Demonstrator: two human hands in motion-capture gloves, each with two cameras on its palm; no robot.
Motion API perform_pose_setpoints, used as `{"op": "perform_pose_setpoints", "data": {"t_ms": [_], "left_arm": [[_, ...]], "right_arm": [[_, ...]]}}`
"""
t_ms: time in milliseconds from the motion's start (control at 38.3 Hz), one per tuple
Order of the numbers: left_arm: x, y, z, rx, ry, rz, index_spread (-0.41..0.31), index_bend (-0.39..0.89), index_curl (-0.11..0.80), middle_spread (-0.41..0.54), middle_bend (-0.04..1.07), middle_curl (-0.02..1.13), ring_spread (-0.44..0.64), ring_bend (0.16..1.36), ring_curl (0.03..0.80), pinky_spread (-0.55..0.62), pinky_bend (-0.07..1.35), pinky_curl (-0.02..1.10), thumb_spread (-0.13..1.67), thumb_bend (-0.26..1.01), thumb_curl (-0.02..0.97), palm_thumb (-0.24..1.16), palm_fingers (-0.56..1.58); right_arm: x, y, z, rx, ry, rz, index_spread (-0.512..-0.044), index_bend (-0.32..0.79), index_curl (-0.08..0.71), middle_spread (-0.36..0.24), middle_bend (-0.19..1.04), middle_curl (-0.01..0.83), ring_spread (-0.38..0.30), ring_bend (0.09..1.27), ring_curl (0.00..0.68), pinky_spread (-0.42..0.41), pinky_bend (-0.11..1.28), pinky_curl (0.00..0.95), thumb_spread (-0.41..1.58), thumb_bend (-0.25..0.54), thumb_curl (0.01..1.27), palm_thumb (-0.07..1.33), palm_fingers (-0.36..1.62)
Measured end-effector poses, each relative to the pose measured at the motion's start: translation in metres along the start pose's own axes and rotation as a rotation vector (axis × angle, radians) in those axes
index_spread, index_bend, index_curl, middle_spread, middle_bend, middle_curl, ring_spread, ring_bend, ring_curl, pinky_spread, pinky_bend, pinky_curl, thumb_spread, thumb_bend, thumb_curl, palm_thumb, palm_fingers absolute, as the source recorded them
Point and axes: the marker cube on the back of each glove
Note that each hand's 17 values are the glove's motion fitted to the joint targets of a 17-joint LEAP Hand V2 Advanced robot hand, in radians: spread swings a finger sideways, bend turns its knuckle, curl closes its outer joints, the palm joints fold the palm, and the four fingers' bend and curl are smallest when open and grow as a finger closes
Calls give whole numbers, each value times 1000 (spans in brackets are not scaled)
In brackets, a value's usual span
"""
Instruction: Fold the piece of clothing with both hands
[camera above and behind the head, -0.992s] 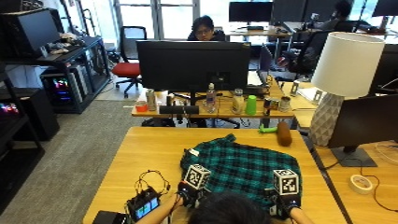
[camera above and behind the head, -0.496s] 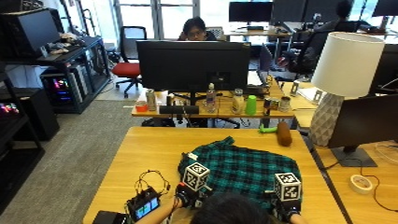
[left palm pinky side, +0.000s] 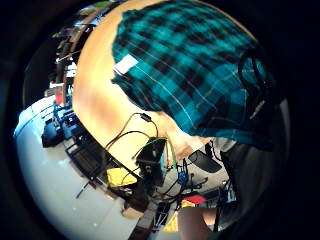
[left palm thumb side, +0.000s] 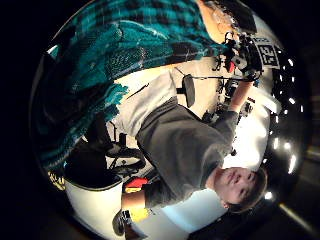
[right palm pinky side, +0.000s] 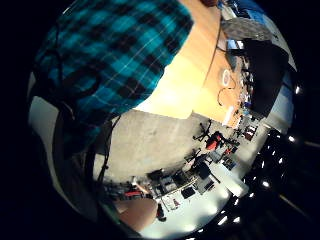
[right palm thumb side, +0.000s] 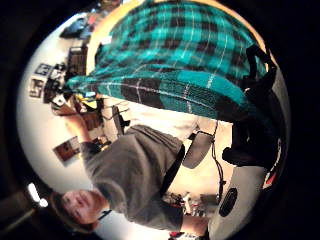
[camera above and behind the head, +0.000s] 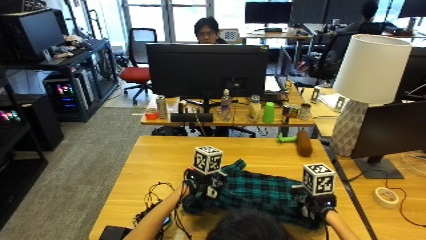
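From the outside view, a green and black checked shirt lies bunched on the near part of the wooden table, close to the person. The left hand grips the shirt's left edge and the right hand grips its right edge, both raised a little off the wood. A white lamp stands at the table's far right, and a roll of tape lies near the right edge. The left little finger side view shows the shirt spread over the table, with a small device and cables beside it. The left thumb side view shows cloth gathered close against that palm. In the right thumb side view a folded edge of the shirt runs across, with curled fingers closed on it. The right little finger side view shows shirt over the table's edge.
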Motion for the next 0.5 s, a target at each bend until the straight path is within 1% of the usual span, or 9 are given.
{"op": "perform_pose_setpoints", "data": {"t_ms": [52,104,157,235,313,392,444,496], "left_arm": [[-1,-2,-24,45,-13,-33,-279,238,445,-279,389,475,-313,489,373,-340,341,379,1000,78,449,685,1195],[-8,-13,-46,89,-35,-85,-279,233,452,-282,385,478,-313,489,380,-342,337,381,975,69,466,700,1202],[-18,-31,-63,124,-64,-152,-282,232,460,-286,384,484,-318,487,386,-343,335,386,949,59,484,712,1208],[-37,-66,-79,155,-109,-252,-284,228,471,-290,380,491,-320,485,394,-347,339,392,912,45,509,728,1213],[-47,-98,-90,181,-151,-341,-289,222,481,-291,382,500,-321,491,403,-341,327,396,885,29,531,739,1213],[-38,-109,-97,186,-179,-437,-288,223,491,-291,377,507,-322,493,412,-334,307,398,867,16,552,750,1191],[-41,-121,-92,166,-173,-512,-289,221,497,-292,371,511,-323,493,416,-332,294,398,862,8,565,755,1182],[-48,-135,-84,154,-152,-568,-286,209,500,-293,363,513,-324,493,420,-331,289,400,860,-3,574,757,1169]], "right_arm": [[4,-3,-23,41,0,23,-239,151,332,-143,324,474,-212,654,441,-313,574,386,774,8,511,1084,1273],[11,-13,-43,75,2,54,-239,154,337,-147,323,475,-212,653,443,-313,575,387,769,-3,519,1086,1273],[17,-27,-60,96,11,94,-239,152,342,-151,323,477,-212,653,444,-313,576,388,764,-10,527,1090,1272],[26,-54,-75,97,33,156,-239,147,346,-153,324,479,-213,654,447,-314,578,390,757,-19,534,1087,1270],[36,-94,-75,73,65,230,-240,149,351,-155,323,482,-215,660,450,-314,577,391,746,-20,543,1090,1271],[51,-142,-61,46,100,302,-240,149,355,-151,323,484,-216,662,452,-316,580,392,740,-21,550,1089,1270],[60,-169,-48,24,110,342,-240,148,357,-150,323,485,-216,661,453,-316,585,395,737,-22,555,1089,1270],[64,-181,-37,13,110,377,-240,147,360,-149,323,486,-216,662,455,-316,586,396,735,-22,559,1089,1269]]}}
